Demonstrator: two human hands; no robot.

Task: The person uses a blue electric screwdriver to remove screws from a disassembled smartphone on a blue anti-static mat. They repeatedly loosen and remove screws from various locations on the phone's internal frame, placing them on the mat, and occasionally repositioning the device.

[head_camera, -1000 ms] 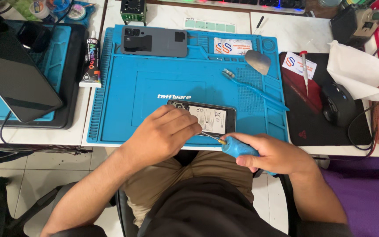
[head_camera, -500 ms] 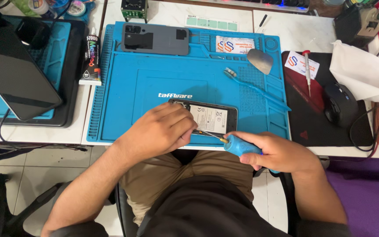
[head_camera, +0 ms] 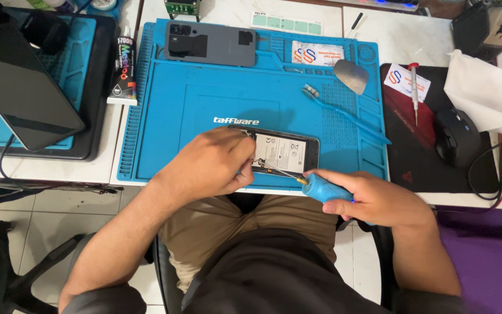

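A: Change since the earlier frame: little. The screwdriver (head_camera: 321,186) tip sits a touch further in over the opened phone (head_camera: 286,152); both hands stay in place at the near edge of the mat.

B: Entry one, left hand (head_camera: 210,166)?

A: Curled over the left end of the opened phone, fingers pressing down on it, holding it flat. Nothing else in that hand that I can see.

B: Entry two, right hand (head_camera: 379,200)?

A: Closed firmly round the blue handle of the screwdriver. The thin metal shaft runs leftward, tip over the lower edge of the phone's exposed inside, just beside the left fingers.

B: Location of the phone?

A: Lying back-off on the blue work mat (head_camera: 204,104), at its front edge, near the middle, directly before the person's lap. A white-labelled battery shows.

B: Other items on the mat?

A: Grey back cover (head_camera: 210,47), far left corner, lying flat. Blue toothbrush (head_camera: 344,113), diagonal, right part. Metal pry tool (head_camera: 352,75), just above the brush. White sachets (head_camera: 315,53) along the far edge.

B: Off the mat?

A: Black glue tube (head_camera: 124,67) just left of it. Dark tablet (head_camera: 21,87) tilted on a second tray further left. Right side: black mouse (head_camera: 457,136) on a dark pad, a small red-capped screwdriver (head_camera: 415,87), crumpled white tissue (head_camera: 483,93).
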